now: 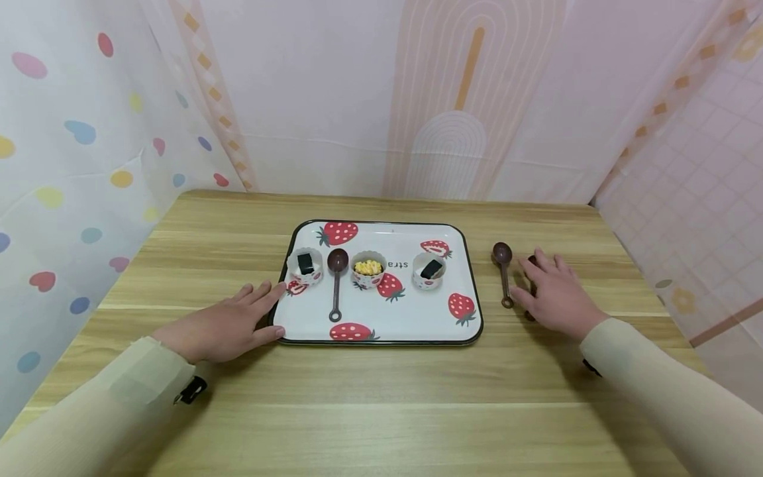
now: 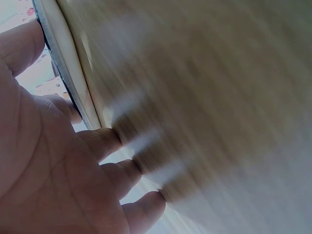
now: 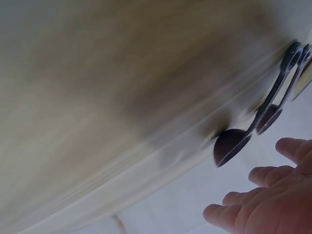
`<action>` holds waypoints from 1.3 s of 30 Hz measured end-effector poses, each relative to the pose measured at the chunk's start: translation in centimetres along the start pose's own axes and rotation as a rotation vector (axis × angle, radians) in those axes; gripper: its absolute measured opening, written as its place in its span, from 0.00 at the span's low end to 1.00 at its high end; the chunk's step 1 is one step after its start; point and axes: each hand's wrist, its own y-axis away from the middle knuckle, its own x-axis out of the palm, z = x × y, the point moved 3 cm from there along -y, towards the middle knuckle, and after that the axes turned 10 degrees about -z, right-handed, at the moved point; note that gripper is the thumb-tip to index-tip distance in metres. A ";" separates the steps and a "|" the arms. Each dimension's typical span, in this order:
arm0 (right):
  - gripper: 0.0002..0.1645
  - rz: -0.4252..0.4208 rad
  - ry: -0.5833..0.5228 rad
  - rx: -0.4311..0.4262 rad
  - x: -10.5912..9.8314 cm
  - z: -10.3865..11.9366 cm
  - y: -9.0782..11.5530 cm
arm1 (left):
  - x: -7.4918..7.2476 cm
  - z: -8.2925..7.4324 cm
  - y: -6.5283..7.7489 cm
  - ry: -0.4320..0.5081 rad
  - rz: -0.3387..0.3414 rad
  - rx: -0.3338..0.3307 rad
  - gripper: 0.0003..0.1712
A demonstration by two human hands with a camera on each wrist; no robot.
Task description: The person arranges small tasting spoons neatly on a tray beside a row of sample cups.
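Note:
My left hand lies with straight fingers at the left rim of a white strawberry-patterned tray, thumb and fingertips right at the edge. On the tray stand a paper cup and another paper cup, each holding a white piece with a black wrap. Between them are a brown measuring spoon and a paper cup with yellow crumbly topping. My right hand, fingers relaxed, hovers over a dark spoon, partly hidden in the head view. Left of that hand lies another brown spoon.
A light wooden table carries everything. Behind it hangs a pale curtain with an arch pattern. A curtain with coloured dots closes the left side, and a pinkish checked one the right.

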 end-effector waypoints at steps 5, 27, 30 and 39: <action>0.43 0.004 0.015 0.011 -0.3 -0.9 0.6 | 0.0 0.0 -0.1 -0.001 0.005 -0.002 0.55; 0.22 0.018 0.017 0.033 -1.3 -1.0 1.8 | -0.1 -0.1 0.0 0.007 0.000 0.005 0.53; 0.24 0.034 0.022 0.045 -1.2 -0.9 1.9 | -0.1 -0.1 0.0 0.007 0.008 -0.002 0.54; 0.22 0.071 -0.061 0.073 -0.8 -1.2 1.7 | -0.1 -0.1 -0.1 0.006 0.011 -0.003 0.55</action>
